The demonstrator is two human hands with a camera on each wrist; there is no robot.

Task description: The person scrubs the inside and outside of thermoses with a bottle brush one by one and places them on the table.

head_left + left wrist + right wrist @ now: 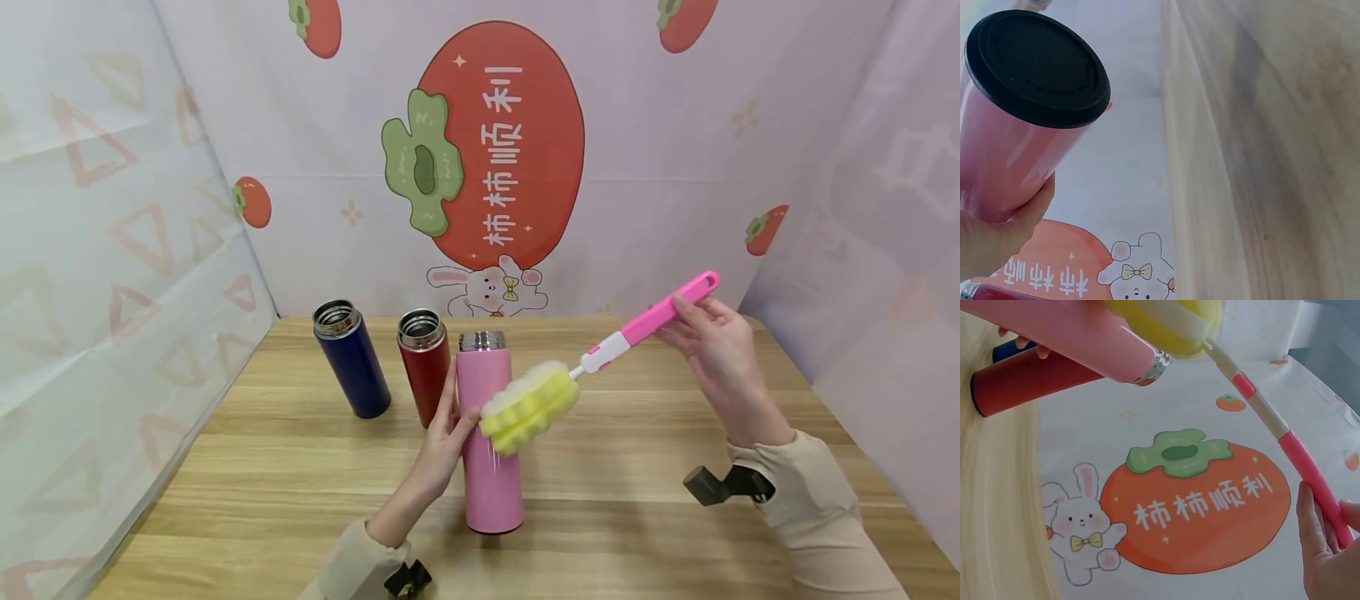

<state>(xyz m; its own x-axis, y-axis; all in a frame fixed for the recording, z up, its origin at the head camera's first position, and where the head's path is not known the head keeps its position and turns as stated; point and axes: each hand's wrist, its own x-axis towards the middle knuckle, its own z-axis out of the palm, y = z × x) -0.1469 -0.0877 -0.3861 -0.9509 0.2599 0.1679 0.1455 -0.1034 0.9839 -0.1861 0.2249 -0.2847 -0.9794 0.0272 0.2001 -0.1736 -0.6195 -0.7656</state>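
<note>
My left hand (pixel 438 450) grips a pink thermos bottle (pixel 492 492) around its middle. The bottle stands nearly upright, its steel mouth uncapped at the top. In the left wrist view its black base (pixel 1038 69) shows, raised off the table. My right hand (pixel 723 367) holds a bottle brush (pixel 531 408) by its pink handle (pixel 667 310), between thumb and fingers. The brush's yellow and white sponge head slants down to the left, in front of the pink bottle's side in the head view. Whether the sponge touches the bottle, I cannot tell.
Behind the left hand, a red bottle (pixel 425 367) and a dark blue bottle (pixel 352 362) stand uncapped on the wooden table (pixel 247 500). A printed cloth backdrop (pixel 637 167) hangs along the back, with cloth walls on both sides.
</note>
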